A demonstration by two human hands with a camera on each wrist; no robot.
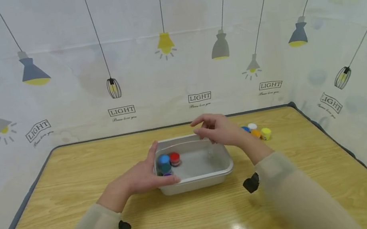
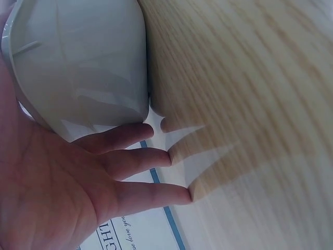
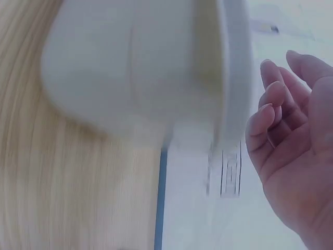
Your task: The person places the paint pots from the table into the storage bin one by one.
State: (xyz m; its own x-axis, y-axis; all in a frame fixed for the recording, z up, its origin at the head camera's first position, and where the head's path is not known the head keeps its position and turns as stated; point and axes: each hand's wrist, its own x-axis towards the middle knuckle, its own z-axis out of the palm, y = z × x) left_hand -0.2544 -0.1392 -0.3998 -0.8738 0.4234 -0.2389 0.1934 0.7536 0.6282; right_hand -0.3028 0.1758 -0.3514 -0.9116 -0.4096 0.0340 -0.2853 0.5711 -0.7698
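A translucent white plastic tub sits on the wooden table. Small lidded jars stand inside at its left end, among them a red-lidded jar and a blue-lidded jar; a purple one is partly hidden by the front wall. My left hand spreads round the tub's left end, thumb along the front rim. In the left wrist view its straight fingers lie beside the tub's outer wall. My right hand hovers over the back right rim with loosely bent fingers, holding nothing.
Behind my right wrist, several more small jars stand on the table right of the tub, including a yellow one, an orange one and a white-topped one. A lamp-printed cloth wall borders the table at the back and sides.
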